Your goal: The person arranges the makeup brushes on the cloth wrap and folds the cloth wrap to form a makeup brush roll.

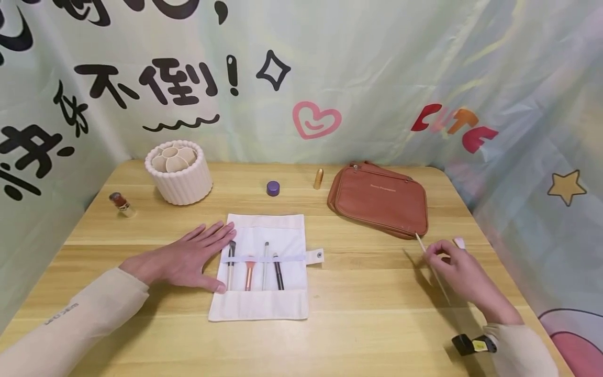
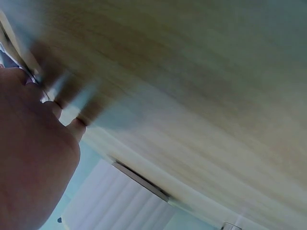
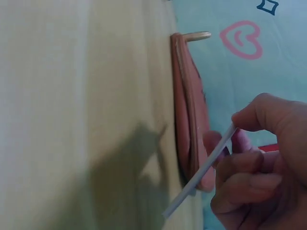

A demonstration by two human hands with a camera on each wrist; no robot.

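A white fabric brush roll (image 1: 259, 306) lies unfolded on the table, with several makeup brushes tucked under its strap, among them one with a copper handle (image 1: 248, 275) and a black one (image 1: 279, 275). My left hand (image 1: 188, 259) rests with fingers spread along the roll's left edge, thumb and fingertips over the fabric. Off to the right, my right hand (image 1: 459, 269) pinches a thin white stick (image 3: 199, 175) between thumb and fingers, raised above the table and slanting. A small pale, brush-like tip (image 1: 459, 242) shows just behind that hand, mostly hidden by it.
A brown zipped bag (image 1: 379, 201) lies at the back right, beside a gold tube (image 1: 318, 179) and a purple cap (image 1: 272, 188). At the back left stand a white ribbed holder (image 1: 183, 183) and a small bottle with a reddish-brown top (image 1: 122, 204). A printed curtain (image 1: 367, 63) hangs behind.
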